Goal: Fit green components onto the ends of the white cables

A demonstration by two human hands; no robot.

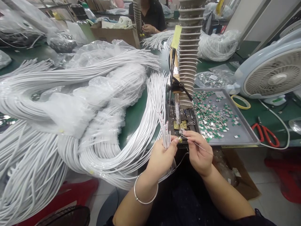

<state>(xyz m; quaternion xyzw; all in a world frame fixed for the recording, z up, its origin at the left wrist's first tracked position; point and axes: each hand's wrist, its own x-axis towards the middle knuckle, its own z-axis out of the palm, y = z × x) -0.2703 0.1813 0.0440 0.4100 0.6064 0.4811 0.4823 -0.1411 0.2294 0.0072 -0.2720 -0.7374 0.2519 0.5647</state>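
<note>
White cable ends (164, 133) held tight in left fingers (170, 146); right fingers (191, 135) pinch a thin wire (207, 152).

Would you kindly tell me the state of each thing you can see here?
Left hand, gripping upright white cable ends
Right hand, pinching a thin wire
White cables, lying in large loose heaps
Metal tray, holding scattered green-and-silver parts
Red-handled scissors, lying on the bench
Yellow tape roll, lying flat
Desk fan, upright, unclear whether running

From my remote seat, I see smooth matt white plastic cables (122, 150) at nine o'clock, glossy clear plastic bags (94, 56) beyond them, a dull grey metal tray (249, 126) at three o'clock, and a rough brown cardboard box (122, 36) at twelve o'clock.
</note>
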